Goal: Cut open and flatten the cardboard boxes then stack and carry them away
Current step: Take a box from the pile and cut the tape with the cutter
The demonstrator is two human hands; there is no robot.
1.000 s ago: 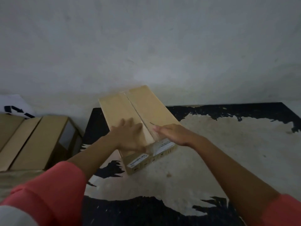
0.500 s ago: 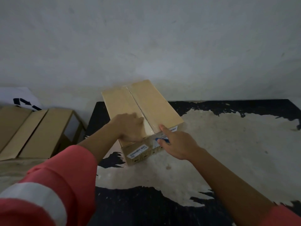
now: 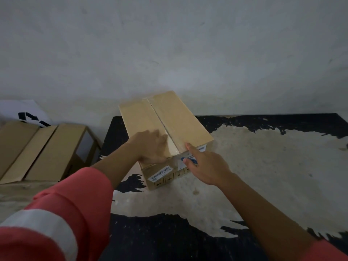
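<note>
Cutting the cardboard box's (image 3: 175,117) end tape.
My left hand (image 3: 150,146) presses flat, pinning it; my right hand (image 3: 205,166) clasps the blue cutter (image 3: 189,160) in its fingers, forefinger guiding.

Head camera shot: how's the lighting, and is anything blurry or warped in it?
Head view: dim, flat light, no hard shadows; the left hand on the cardboard box looks softly smeared; the box's label is too soft to read; wide-angle stretch makes the near left sleeve loom large at the corner.
</note>
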